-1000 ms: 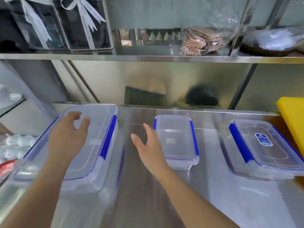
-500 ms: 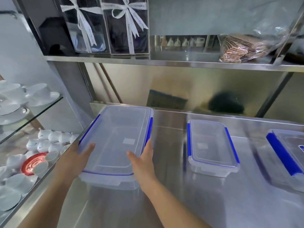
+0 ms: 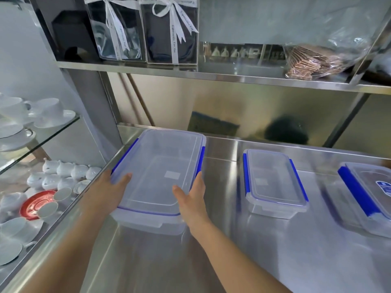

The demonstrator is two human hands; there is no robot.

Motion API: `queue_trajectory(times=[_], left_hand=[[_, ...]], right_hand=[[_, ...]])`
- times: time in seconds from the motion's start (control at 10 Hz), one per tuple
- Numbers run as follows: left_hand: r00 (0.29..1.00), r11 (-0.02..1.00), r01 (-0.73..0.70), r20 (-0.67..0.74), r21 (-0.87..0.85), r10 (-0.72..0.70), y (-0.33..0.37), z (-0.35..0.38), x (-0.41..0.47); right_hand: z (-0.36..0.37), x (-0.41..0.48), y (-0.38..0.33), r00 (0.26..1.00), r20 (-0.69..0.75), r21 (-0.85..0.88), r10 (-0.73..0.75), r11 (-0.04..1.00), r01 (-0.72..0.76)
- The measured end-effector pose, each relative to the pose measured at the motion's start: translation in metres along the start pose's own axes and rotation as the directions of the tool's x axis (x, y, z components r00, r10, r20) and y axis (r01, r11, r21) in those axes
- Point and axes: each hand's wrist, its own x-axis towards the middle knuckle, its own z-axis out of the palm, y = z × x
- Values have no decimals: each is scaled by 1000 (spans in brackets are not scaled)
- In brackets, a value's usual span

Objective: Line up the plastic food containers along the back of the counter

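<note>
A large clear plastic container (image 3: pixel 160 166) with blue side clips and a lid lies at the back left of the steel counter (image 3: pixel 264 261). My left hand (image 3: pixel 110 191) grips its near left corner and my right hand (image 3: pixel 192 199) grips its near right corner, thumbs on the lid. A smaller clear container (image 3: pixel 273 182) with blue clips sits to the right, apart from it. A third lidded container (image 3: pixel 372 197) with a blue label lies at the right edge, partly cut off.
The steel back wall (image 3: pixel 232 111) rises just behind the containers. A steel shelf (image 3: pixel 211 75) overhead holds ribboned boxes and a bag of wafers. Left of the counter, glass shelves (image 3: pixel 42 132) carry white cups, saucers and a red saucer.
My hands dropped from over the large container's lid to its near corners and took hold. The view swung left; the container lies close to the back wall.
</note>
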Motion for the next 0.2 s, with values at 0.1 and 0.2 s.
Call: queue_trajectory(times=[0.1, 0.2], left_hand=[[1000, 1000, 21, 19, -2, -21, 2, -4, -5], [996, 996, -36, -83, 83, 43, 19, -15, -15]], right_hand=[[-9, -3, -9, 999, 30, -124, 35, 992, -31], [-39, -9, -30, 1000, 21, -159, 13, 987, -10]])
